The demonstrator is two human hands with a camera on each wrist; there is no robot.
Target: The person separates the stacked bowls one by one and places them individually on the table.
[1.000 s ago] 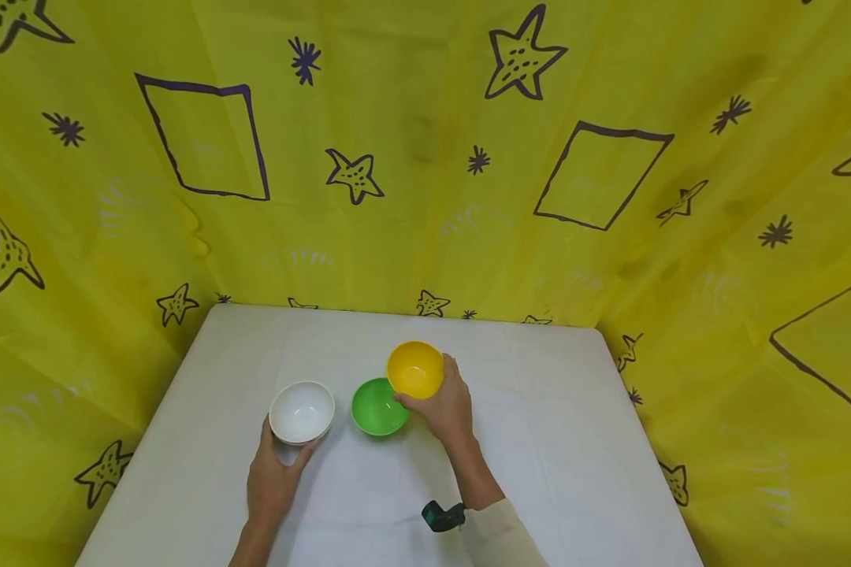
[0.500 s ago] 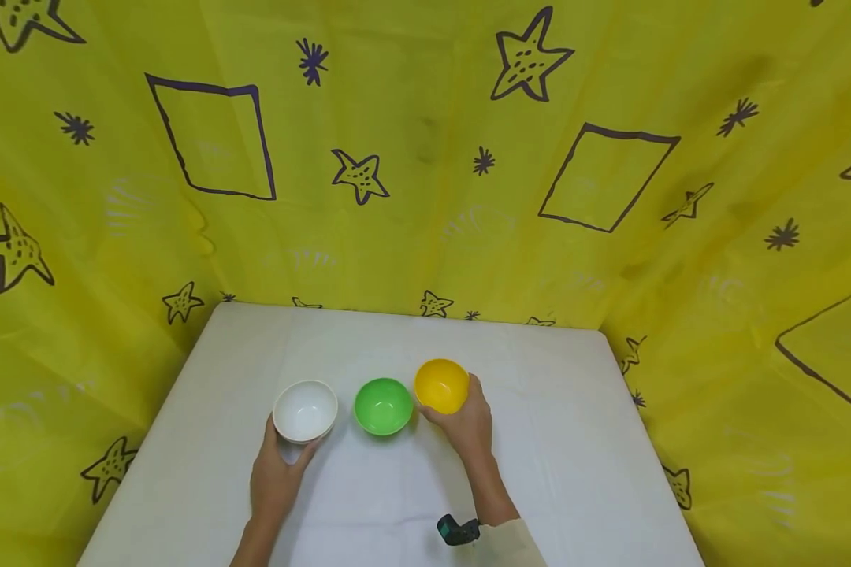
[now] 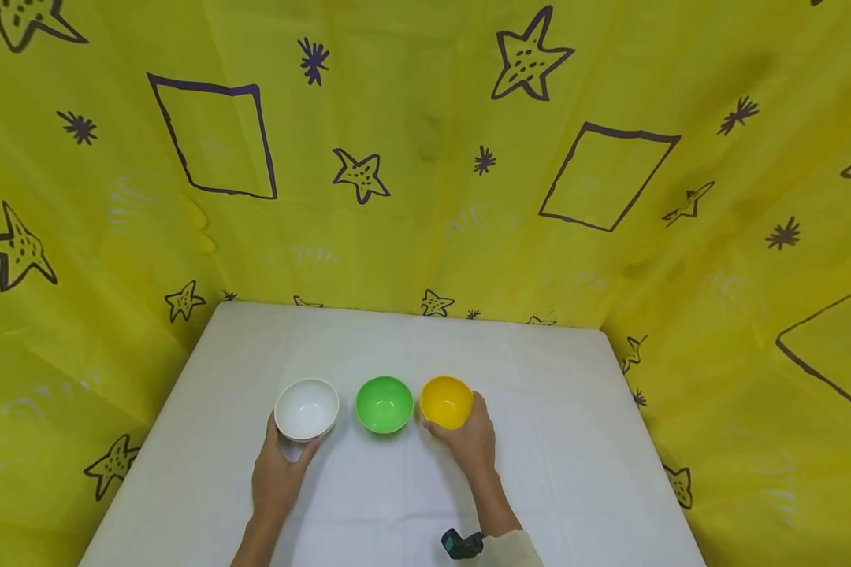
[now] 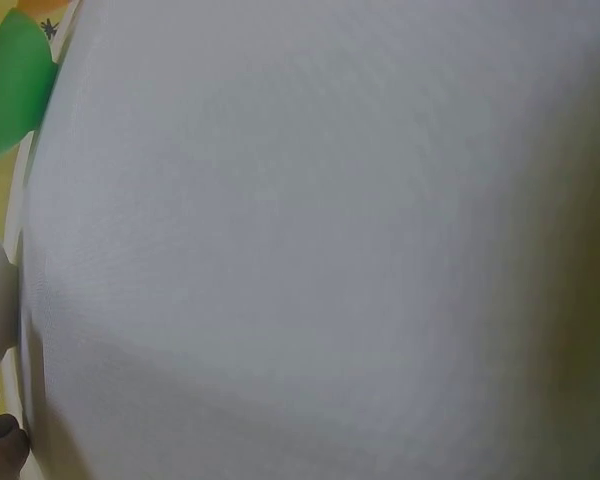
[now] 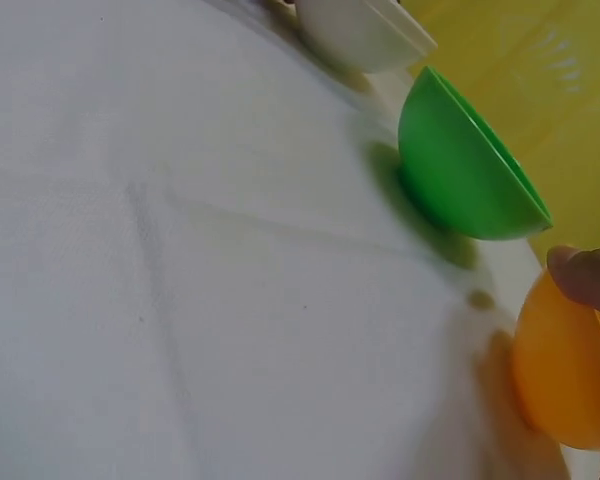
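Note:
Three small bowls form a row across the table in the head view: a white bowl [image 3: 306, 409] on the left, a green bowl [image 3: 384, 405] in the middle, a yellow bowl [image 3: 446, 402] on the right. My left hand [image 3: 278, 472] holds the white bowl, thumb and fingers on its near and left sides. With thumb and fingers around its right side, my right hand [image 3: 473, 441] grips the yellow bowl. That bowl [image 5: 565, 365] sits at or just over the cloth; the right wrist view does not settle contact. Neither hand touches the green bowl [image 5: 465, 165].
A white cloth covers the table [image 3: 397, 504]. Yellow curtains [image 3: 411, 157] with drawn stars and frames stand along its back and both sides. A dark device [image 3: 461, 543] is worn at the right wrist, by a pale sleeve [image 3: 510, 549].
My right hand has carried the yellow bowl from above the green bowl's far right edge rightward, then down and nearer, into line with the others. The left hand stays at the white bowl.

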